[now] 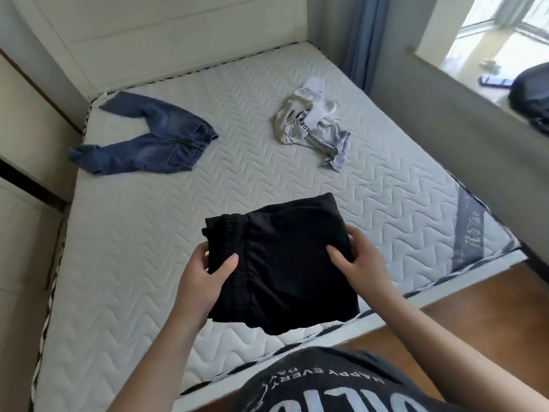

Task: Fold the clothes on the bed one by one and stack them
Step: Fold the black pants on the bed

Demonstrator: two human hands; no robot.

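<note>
A folded black garment (285, 263) with an elastic waistband is held above the near edge of the white quilted mattress (148, 239). My left hand (205, 278) grips its left side, thumb on top by the waistband. My right hand (361, 263) grips its right side, thumb on top and fingers underneath. Blue denim trousers (148, 147) lie unfolded at the far left of the bed. A crumpled white and grey garment (312, 123) with black lettering lies at the far right.
A white headboard (166, 34) stands behind the mattress. A cabinet (26, 144) borders the left side. A windowsill (481, 81) with a dark bag (531, 93) and a small blue object runs along the right. Wooden floor (475, 316) shows at the bed's foot.
</note>
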